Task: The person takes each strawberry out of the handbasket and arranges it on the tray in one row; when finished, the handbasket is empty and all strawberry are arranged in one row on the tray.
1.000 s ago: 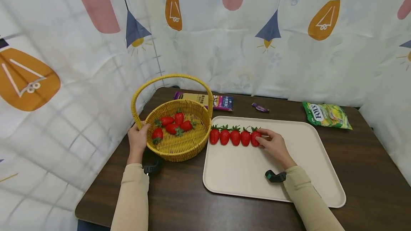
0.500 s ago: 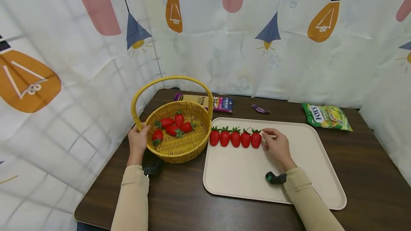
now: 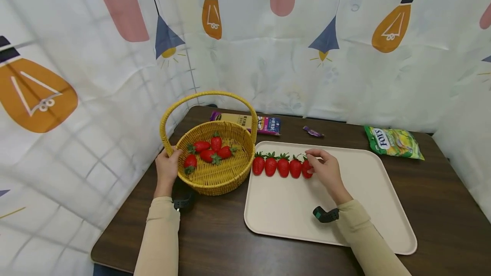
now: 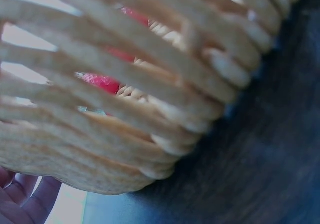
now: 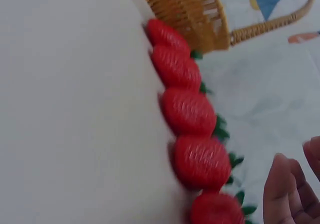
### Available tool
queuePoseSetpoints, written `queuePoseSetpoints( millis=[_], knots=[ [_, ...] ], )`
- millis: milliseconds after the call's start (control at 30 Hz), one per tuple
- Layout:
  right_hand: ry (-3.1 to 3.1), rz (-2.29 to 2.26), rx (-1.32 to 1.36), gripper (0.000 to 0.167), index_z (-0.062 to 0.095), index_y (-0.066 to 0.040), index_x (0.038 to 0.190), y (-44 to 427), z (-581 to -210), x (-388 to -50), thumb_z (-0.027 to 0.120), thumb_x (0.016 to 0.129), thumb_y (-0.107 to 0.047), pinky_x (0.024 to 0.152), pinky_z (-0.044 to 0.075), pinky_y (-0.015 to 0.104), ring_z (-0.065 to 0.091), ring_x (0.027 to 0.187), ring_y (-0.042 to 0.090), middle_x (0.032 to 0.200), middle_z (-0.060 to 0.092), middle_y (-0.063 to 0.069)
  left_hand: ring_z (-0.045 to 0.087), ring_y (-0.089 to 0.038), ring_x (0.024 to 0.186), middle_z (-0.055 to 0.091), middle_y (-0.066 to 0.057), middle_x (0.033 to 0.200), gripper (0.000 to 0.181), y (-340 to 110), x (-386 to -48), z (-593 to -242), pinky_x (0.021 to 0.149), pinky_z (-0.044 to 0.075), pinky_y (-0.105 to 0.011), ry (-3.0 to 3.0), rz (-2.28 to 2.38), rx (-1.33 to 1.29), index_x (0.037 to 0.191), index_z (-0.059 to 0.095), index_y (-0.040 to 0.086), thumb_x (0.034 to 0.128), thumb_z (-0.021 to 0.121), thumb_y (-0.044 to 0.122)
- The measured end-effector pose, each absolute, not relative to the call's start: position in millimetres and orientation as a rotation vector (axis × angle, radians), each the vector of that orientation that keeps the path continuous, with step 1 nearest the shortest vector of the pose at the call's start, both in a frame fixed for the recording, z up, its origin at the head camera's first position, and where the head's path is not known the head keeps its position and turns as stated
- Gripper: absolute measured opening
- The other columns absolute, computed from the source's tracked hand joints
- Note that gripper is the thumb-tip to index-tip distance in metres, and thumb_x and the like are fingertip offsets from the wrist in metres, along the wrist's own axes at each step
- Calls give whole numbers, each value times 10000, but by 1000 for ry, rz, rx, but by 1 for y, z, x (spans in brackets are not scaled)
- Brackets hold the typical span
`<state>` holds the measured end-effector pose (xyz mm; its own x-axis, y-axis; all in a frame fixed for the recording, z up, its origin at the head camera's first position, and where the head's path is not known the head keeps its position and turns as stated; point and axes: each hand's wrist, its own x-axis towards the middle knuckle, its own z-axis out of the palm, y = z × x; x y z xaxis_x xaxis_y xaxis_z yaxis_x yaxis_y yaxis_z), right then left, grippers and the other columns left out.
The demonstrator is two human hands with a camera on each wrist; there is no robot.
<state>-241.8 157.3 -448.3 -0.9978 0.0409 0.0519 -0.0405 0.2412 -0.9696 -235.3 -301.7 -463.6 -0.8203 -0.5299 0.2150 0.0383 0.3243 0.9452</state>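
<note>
My left hand (image 3: 167, 168) grips the rim of a yellow wicker basket (image 3: 220, 188) where its tall handle meets the left side. Inside lie several red strawberries (image 3: 208, 156) with green leaves. On a cream tray (image 3: 295, 210), several more strawberries (image 3: 283, 167) form a tight row along the far left edge, leaves pointing away. My right hand (image 3: 327, 173) hovers over the rightmost strawberry (image 3: 307, 168), partly covering it in the head view. The right wrist view shows the thumb and fingers (image 5: 280, 184) spread apart with nothing between them, clear of the row.
Behind the basket lies a purple and gold snack packet (image 3: 245, 122). A small purple wrapped candy (image 3: 313, 131) is beyond the tray, and a green FOX'S bag (image 3: 394, 142) sits at the back right. A printed curtain (image 3: 261, 67) hangs behind the dark wooden table (image 3: 215, 233).
My right hand let go of the rightmost strawberry and drew slightly right, then came back left over it. The left hand has kept its grip on the basket.
</note>
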Motion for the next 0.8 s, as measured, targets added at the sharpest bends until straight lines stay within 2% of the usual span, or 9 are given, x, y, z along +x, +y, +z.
queuePoseSetpoints(
  millis=[133, 267, 433, 633, 800],
  knots=[
    [-2436, 1930, 132, 285, 619, 12, 1190, 138, -435, -243, 595, 979, -178, 699, 561, 267, 619, 905, 404, 1188, 590, 230, 420, -126, 565, 549, -103, 741, 160, -301, -236, -464, 540, 385, -259, -2106, -1516, 436, 846, 629, 38, 912, 630, 184],
    [-2427, 1943, 265, 225, 641, -4, 1147, 115, -425, -247, 600, 973, -140, 746, 566, 324, 626, 963, 444, 1177, 610, 200, 421, -133, 565, 527, -55, 701, 171, -301, -236, -464, 538, 381, -263, -2125, -1489, 442, 852, 628, 37, 910, 629, 197],
    [-2445, 1928, 406, 190, 660, -41, 1114, 84, -414, -248, 599, 972, -152, 807, 555, 407, 655, 944, 421, 1135, 636, 136, 430, -139, 576, 525, -47, 707, 170, -302, -236, -465, 540, 385, -261, -2133, -1481, 451, 856, 624, 41, 912, 626, 202],
    [-2440, 1961, 515, 182, 669, -67, 1112, 52, -409, -250, 606, 969, -161, 809, 556, 378, 661, 955, 396, 1117, 645, 98, 424, -131, 557, 531, -22, 707, 174, -302, -235, -466, 520, 378, -259, -2123, -1481, 443, 825, 601, 45, 913, 630, 192],
    [-2419, 2004, 581, 210, 663, -26, 1126, 30, -409, -253, 614, 964, -151, 825, 551, 403, 665, 971, 358, 1101, 656, 99, 387, -121, 526, 478, 21, 637, 176, -302, -236, -465, 504, 360, -267, -2123, -1487, 427, 814, 593, 45, 914, 631, 186]
  ],
)
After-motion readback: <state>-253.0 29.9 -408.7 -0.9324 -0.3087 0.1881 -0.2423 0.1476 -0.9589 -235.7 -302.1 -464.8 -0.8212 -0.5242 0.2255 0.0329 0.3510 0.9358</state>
